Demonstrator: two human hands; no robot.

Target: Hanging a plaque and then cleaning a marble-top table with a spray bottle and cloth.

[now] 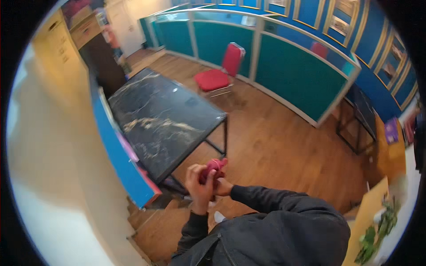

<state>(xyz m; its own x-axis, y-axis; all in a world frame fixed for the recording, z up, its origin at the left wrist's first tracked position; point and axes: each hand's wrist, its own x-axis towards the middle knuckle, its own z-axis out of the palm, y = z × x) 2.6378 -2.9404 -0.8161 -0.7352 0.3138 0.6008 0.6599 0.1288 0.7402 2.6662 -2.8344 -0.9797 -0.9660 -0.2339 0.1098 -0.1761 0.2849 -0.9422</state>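
In front of my body, low in the head view, my left hand (199, 186) is closed around a bunched dark red cloth-like thing (214, 166). My right hand (223, 187) meets it from the right, its fingers mostly hidden behind the red bundle and my left hand; its wrist and the black sleeve show. Just beyond my hands is the near corner of a table with a black marble-patterned top (166, 116) and a dark metal frame.
A red chair (216, 76) stands beyond the table, before green partition panels (299, 69). A blue board (116, 156) runs along the table's left side by a pale wall. Right are a dark table (364, 106), a wooden cabinet (389, 159) and a green plant (376, 236).
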